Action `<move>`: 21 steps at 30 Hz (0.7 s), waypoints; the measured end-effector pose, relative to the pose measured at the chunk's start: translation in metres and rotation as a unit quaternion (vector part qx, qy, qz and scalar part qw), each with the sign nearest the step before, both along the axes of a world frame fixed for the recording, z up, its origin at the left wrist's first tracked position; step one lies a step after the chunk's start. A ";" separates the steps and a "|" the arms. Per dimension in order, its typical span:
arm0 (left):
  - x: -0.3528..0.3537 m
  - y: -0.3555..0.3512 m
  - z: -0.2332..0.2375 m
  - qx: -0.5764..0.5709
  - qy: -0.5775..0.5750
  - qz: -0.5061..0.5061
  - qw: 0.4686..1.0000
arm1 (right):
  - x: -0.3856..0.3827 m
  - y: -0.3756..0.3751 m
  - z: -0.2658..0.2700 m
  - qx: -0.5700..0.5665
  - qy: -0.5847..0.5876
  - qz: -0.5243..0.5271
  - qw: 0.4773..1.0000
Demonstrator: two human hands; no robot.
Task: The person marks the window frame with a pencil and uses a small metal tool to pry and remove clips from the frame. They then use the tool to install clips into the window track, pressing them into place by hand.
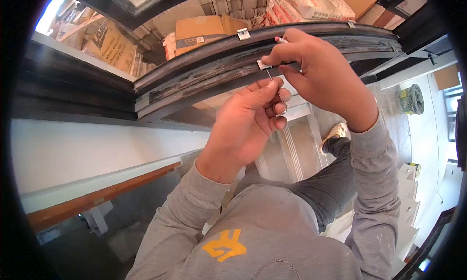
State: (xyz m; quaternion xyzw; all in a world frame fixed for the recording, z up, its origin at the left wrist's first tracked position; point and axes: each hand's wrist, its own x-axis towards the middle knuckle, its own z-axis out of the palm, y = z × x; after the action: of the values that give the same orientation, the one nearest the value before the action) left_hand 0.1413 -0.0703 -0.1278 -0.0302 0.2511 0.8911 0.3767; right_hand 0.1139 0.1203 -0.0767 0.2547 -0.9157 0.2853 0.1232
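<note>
My left hand [245, 117] pinches a thin bent metal rod [269, 76] between thumb and fingers, its upper end pointing at a small metal bracket [262, 64]. With thumb and fingertips, my right hand [323, 76] grips that bracket against the dark window frame [194, 71]. A slim stick with a red end [278, 40] pokes out from under the right fingers; its other end is hidden. Farther up the frame sits a second metal bracket [243, 34], and a third bracket [351, 24] is to the right.
Beyond the frame are a cardboard box [202, 34], stacked printed sacks [311, 8] and a brown carton [109, 44]. A wooden-edged ledge [104, 197] runs at lower left. A dark bucket [411, 99] stands on the floor at right, near my shoe [335, 134].
</note>
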 end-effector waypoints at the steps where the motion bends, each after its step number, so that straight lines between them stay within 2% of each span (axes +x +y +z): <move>1: -0.001 0.001 0.001 0.003 0.004 0.001 1.000 | 0.000 0.001 0.000 0.002 -0.011 0.010 1.000; 7: 0.004 0.001 0.004 0.024 -0.021 0.017 0.999 | 0.017 -0.004 0.014 0.031 0.002 -0.013 0.999; 9: 0.004 0.001 0.002 0.041 -0.014 0.017 0.999 | 0.030 -0.009 0.021 0.027 0.041 -0.068 0.996; 11: 0.003 0.002 0.004 0.020 -0.023 0.022 0.999 | 0.047 -0.012 0.026 0.007 0.061 -0.085 0.994; 13: 0.002 0.004 0.005 0.008 -0.029 0.035 0.999 | 0.073 -0.016 0.029 -0.015 0.006 -0.150 0.989; 17: -0.001 0.002 0.005 -0.013 -0.030 0.038 0.999 | 0.099 -0.041 0.012 -0.042 0.032 -0.155 0.986; 19: 0.002 0.003 0.005 -0.009 -0.025 0.035 0.999 | 0.102 -0.047 0.009 -0.014 0.089 -0.192 0.977; 21: 0.000 0.002 0.004 -0.005 -0.022 0.032 0.999 | 0.100 -0.047 0.009 0.022 0.087 -0.191 0.977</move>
State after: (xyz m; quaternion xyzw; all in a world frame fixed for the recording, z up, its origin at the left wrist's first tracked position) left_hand 0.1417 -0.0680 -0.1239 -0.0601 0.2458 0.9008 0.3530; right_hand 0.2137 0.0729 -0.0676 0.1018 -0.9393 0.2128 0.2490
